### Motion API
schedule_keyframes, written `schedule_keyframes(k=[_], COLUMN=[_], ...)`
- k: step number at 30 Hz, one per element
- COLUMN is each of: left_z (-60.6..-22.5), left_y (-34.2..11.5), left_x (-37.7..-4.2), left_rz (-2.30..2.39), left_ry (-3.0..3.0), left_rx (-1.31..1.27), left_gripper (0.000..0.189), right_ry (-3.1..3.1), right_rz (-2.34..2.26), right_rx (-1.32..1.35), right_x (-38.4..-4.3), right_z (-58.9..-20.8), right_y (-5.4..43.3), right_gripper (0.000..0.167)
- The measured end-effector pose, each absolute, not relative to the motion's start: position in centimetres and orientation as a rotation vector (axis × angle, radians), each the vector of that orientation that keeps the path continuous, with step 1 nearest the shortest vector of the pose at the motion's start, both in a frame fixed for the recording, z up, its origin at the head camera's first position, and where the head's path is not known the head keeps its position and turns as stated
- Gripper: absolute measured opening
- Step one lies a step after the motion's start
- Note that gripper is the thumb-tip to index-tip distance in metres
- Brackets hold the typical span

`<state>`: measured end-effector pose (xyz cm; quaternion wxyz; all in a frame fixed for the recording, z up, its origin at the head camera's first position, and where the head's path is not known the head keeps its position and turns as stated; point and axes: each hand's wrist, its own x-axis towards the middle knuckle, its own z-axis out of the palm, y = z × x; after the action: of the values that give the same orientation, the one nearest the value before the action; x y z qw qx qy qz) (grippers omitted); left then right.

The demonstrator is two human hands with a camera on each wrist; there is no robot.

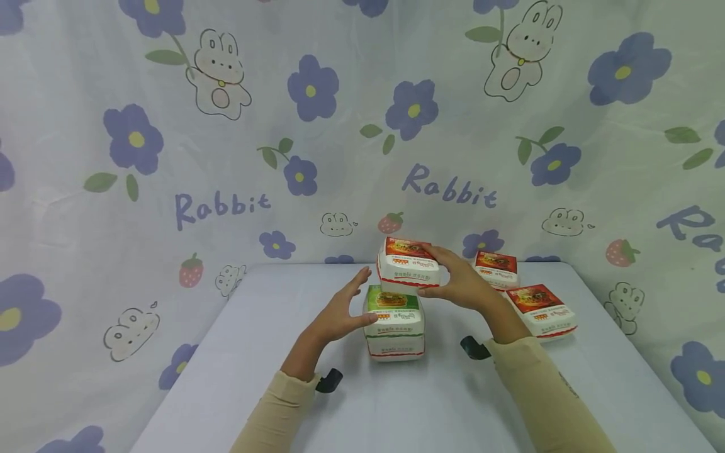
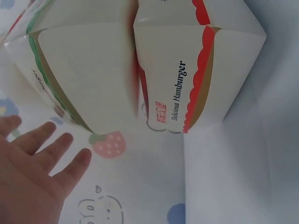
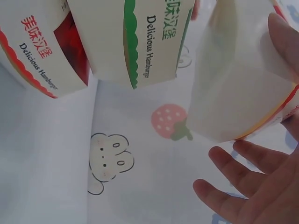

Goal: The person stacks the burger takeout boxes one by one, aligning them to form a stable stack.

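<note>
My right hand (image 1: pixel 463 280) grips a red-topped hamburger box (image 1: pixel 404 269) by its right side, with the thumb low at the front. This box is held above a green-topped hamburger box (image 1: pixel 393 321), tilted in the right wrist view, with a gap showing between the two. Under the green-topped box stands a red-trimmed box (image 1: pixel 396 350); its top is hidden. To the left of the stack, my left hand (image 1: pixel 335 316) has its fingers spread and holds nothing. In the left wrist view its straight fingers stand apart from the green-trimmed box (image 2: pixel 84 70).
Two more red-topped boxes, a rear one (image 1: pixel 496 269) and a nearer one (image 1: pixel 540 309), stand on the white table (image 1: pixel 272 314) at the right, close to my right forearm. A patterned curtain (image 1: pixel 351 157) hangs behind the table's far edge.
</note>
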<state>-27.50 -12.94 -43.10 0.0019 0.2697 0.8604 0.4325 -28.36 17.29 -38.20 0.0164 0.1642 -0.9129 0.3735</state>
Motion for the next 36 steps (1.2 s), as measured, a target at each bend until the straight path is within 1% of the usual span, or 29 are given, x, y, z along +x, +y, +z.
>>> schedule_keyframes(k=[9,26,30,36], left_z=[-43.0,-43.0,-43.0,-42.9], left_y=[-12.7,-12.5,-12.5,-12.6], left_x=[-27.5,-28.0,-28.1,-28.0], left_rz=[1.37,1.417,1.433,1.415], left_ry=[2.713,2.768,2.77,2.772], left_rx=[0.825,0.804,0.837,0.862], left_gripper=[0.102,0.103,0.104,0.097], right_ry=[-2.823,-2.81,-2.798,-2.761], right_rz=[1.19,1.185,1.212,1.183], right_rx=[0.6,0.717,0.734,0.8], right_x=[-27.5,-26.8,-26.7,-26.3], right_z=[-37.9,-37.2,-37.3,-37.8], right_y=[16.5,15.7,15.5,15.4], right_gripper=[0.107,0.107,0.108,0.118])
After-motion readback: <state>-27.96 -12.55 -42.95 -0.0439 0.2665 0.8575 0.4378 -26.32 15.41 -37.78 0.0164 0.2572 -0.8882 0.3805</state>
